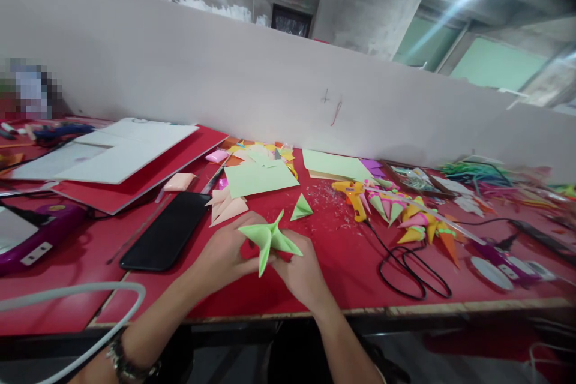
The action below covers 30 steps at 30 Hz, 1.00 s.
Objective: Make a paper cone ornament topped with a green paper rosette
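Observation:
Both my hands meet over the red table [342, 264] near its front edge, holding one folded light-green paper shape [270, 240] with several pointed tips. My left hand [225, 255] grips it from the left, fingers closed around the paper. From the right, my right hand [299, 273] pinches the same piece. A small green folded triangle [301, 208] lies just beyond it. A black phone [167, 231] rests to the left of my left hand.
Green paper sheets [260, 179], peach folded pieces [227, 207] and coloured scraps lie behind. A yellow glue gun [355, 197] with a black cord [405, 264] and a pile of coloured paper cones [418, 219] sit right. White boards [117, 150] lie left; a grey partition [270, 78] backs the table.

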Each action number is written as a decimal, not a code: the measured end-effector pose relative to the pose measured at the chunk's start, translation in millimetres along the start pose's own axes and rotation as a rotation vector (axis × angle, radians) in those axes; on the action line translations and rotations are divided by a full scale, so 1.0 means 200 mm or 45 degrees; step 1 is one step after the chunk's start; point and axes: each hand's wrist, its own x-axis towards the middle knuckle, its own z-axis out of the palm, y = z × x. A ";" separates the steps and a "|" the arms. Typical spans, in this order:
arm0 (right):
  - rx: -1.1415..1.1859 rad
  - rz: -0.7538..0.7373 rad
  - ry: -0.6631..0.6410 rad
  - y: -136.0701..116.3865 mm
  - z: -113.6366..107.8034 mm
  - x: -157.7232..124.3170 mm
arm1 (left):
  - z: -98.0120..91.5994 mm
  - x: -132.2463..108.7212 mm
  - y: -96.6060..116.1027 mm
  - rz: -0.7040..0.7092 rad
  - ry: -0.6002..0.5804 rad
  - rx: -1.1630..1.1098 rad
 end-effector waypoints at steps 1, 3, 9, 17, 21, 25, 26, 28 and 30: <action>-0.015 0.021 -0.015 0.00 0.00 0.00 | 0.01 0.00 0.00 0.007 0.007 -0.042; -0.010 0.066 -0.026 0.00 0.01 0.00 | 0.03 0.01 0.00 0.001 0.011 -0.123; 0.285 0.109 0.065 -0.02 0.03 0.00 | 0.07 0.02 -0.03 -0.225 0.196 -0.324; 0.460 0.257 0.361 -0.04 0.02 0.01 | 0.06 0.02 -0.02 -0.426 0.279 -0.577; 0.450 0.193 0.491 -0.02 0.02 0.01 | 0.07 0.02 -0.02 -0.445 0.211 -0.670; 0.499 0.192 0.523 -0.01 0.02 0.02 | 0.07 0.02 -0.03 -0.444 0.189 -0.666; 0.498 0.204 0.508 -0.01 0.02 0.02 | 0.06 0.02 -0.03 -0.442 0.180 -0.653; 0.482 0.228 0.453 -0.01 0.01 0.02 | 0.06 0.02 -0.03 -0.433 0.152 -0.624; 0.464 0.245 0.388 -0.01 0.00 0.03 | 0.05 0.02 -0.02 -0.429 0.125 -0.586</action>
